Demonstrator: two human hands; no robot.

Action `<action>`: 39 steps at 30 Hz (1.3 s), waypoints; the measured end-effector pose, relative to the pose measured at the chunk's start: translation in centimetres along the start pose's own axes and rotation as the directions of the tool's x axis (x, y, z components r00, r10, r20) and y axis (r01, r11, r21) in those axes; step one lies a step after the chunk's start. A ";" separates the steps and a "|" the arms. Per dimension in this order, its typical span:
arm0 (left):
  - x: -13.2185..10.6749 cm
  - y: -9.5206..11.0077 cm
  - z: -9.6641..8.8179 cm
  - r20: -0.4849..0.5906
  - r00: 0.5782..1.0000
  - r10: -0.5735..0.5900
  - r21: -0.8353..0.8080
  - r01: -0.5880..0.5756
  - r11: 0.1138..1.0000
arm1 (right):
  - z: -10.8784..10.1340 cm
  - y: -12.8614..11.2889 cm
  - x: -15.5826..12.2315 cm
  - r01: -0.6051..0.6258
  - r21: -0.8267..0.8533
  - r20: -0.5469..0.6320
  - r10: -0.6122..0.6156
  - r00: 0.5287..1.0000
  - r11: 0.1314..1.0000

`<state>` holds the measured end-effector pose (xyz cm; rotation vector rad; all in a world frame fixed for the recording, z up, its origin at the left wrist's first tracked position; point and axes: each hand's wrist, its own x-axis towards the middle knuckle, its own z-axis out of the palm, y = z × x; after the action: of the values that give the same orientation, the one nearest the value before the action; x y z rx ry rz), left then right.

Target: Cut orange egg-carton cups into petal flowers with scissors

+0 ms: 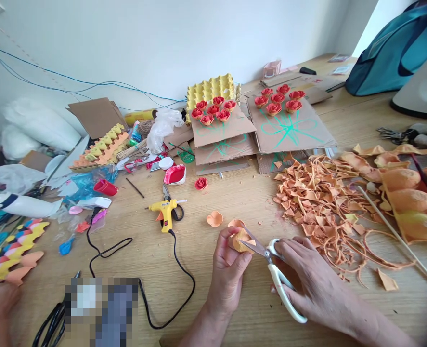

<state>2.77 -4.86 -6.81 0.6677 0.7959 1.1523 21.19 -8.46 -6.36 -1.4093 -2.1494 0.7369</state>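
- Left hand (229, 272), lower centre of the frame: thumb and fingers closed on a small orange-yellow carton cup (240, 240), pinching it from the left.
- Right hand (307, 274), to the right of it: fingers through and around the white handles of a pair of scissors (268, 255), gripping them; the blades stand parted at the cup's right edge, one lying across its face.
- The cup sits just below and right of the frame's middle, rough and matte, with an uneven edge; the fingers hide part of it.
- Near it, a cut cup with rounded petals (214, 219) lies on the wooden table (249, 313); another orange cup (236, 223) shows just behind the left fingers.
- Right of centre, a heap of orange scraps (314, 190), curled strips and pointed bits.
- Mid-frame, a yellow glue gun (167, 214) has a red patch on its grip; any lettering there is too small to read.
- Upper centre and right, cardboard sheets (289, 129) bear bright green painted strokes.
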 end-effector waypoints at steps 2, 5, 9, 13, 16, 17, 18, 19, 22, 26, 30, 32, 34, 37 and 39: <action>0.0 -0.2 0.0 0.008 1.000 0.008 0.020 -0.008 1.000 | 0.0 0.0 0.0 0.019 0.000 -0.014 -0.019 1.000 1.000; 0.0 -0.3 -0.1 0.026 1.000 0.015 0.033 -0.016 0.999 | 0.0 0.1 0.1 0.057 -0.006 -0.029 -0.058 0.998 0.998; -0.1 -0.2 0.0 0.048 0.999 0.012 0.034 -0.013 0.999 | 0.2 0.4 -0.1 0.092 -0.031 -0.047 -0.094 0.995 0.995; -0.3 -0.2 0.1 0.098 0.995 0.008 0.024 -0.011 1.000 | 0.3 0.5 -0.3 0.105 -0.048 -0.056 -0.108 0.993 0.993; -0.4 -0.3 0.0 0.134 0.991 -0.006 0.018 0.004 1.000 | 0.2 0.4 -0.2 0.115 -0.056 -0.053 -0.118 0.992 0.992; -0.4 -0.3 0.0 0.134 0.991 -0.011 0.019 0.008 1.000 | 0.2 0.4 -0.2 0.119 -0.057 -0.051 -0.122 0.991 0.991; -0.3 -0.3 -0.1 0.131 0.991 -0.012 0.021 0.010 1.000 | 0.2 0.4 -0.1 0.122 -0.057 -0.051 -0.125 0.991 0.991; -0.3 -0.3 -0.1 0.129 0.992 -0.013 0.024 0.010 1.000 | 0.2 0.4 -0.1 0.125 -0.056 -0.051 -0.128 0.991 0.991; -0.3 -0.1 -0.1 0.134 0.991 -0.008 0.029 0.005 1.000 | 0.1 0.4 -0.1 0.145 -0.061 -0.058 -0.148 0.987 0.988; -0.3 -0.1 -0.2 0.127 0.992 -0.018 0.042 0.013 0.999 | 0.1 0.6 -0.2 0.169 -0.074 -0.068 -0.174 0.982 0.983; -0.2 0.0 -0.3 0.112 0.993 -0.024 0.052 0.018 0.998 | 0.1 0.7 -0.3 0.180 -0.093 -0.081 -0.188 0.979 0.979; -0.2 0.1 -0.3 0.120 0.993 -0.021 0.044 0.016 0.999 | 0.1 0.7 -0.4 0.189 -0.105 -0.082 -0.198 0.977 0.976; -0.1 0.3 -0.2 0.125 0.992 -0.023 0.033 0.019 0.999 | 0.1 0.7 -0.4 0.194 -0.103 -0.078 -0.202 0.976 0.976; -0.1 0.5 -0.1 0.129 0.991 -0.024 0.019 0.022 1.000 | 0.1 0.8 -0.5 0.182 -0.079 -0.061 -0.187 0.980 0.980; -0.1 0.5 0.0 0.131 0.991 -0.025 0.012 0.024 1.000 | 0.1 0.8 -0.6 0.173 -0.071 -0.054 -0.177 0.983 0.982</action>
<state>2.44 -4.82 -6.38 0.7328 0.6977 1.0713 21.87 -8.76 -7.06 -1.2379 -2.2347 0.5552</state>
